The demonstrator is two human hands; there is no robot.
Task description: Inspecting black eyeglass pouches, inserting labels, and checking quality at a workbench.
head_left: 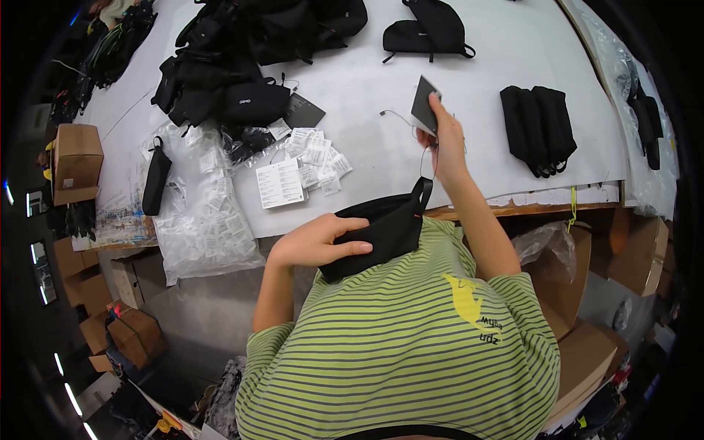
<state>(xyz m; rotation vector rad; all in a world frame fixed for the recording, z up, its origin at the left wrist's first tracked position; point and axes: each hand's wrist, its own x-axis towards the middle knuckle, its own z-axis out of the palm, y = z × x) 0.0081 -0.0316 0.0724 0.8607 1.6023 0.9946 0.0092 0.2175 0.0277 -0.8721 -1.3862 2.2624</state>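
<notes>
My left hand [323,240] grips a black fabric pouch [389,227] against my body, thumb on top and fingers over its edge. A loop sticks up from the pouch's right end. Above it, my right hand [444,139] pinches a dark hang tag [424,106] with a pale underside. A thin cord runs from the tag toward the pouch loop; how it is fastened is too small to tell. Left of the pouch lie a white printed card [279,184] and a heap of small white labels [320,157]. A dark tag [303,111] rests behind them.
A large pile of black pouches [249,44] covers the back left of the table. Grouped pouches [539,130] lie at the right, others [425,33] at the back. A clear bag of labels [198,205] hangs over the front edge. Cardboard boxes [579,359] stand below right.
</notes>
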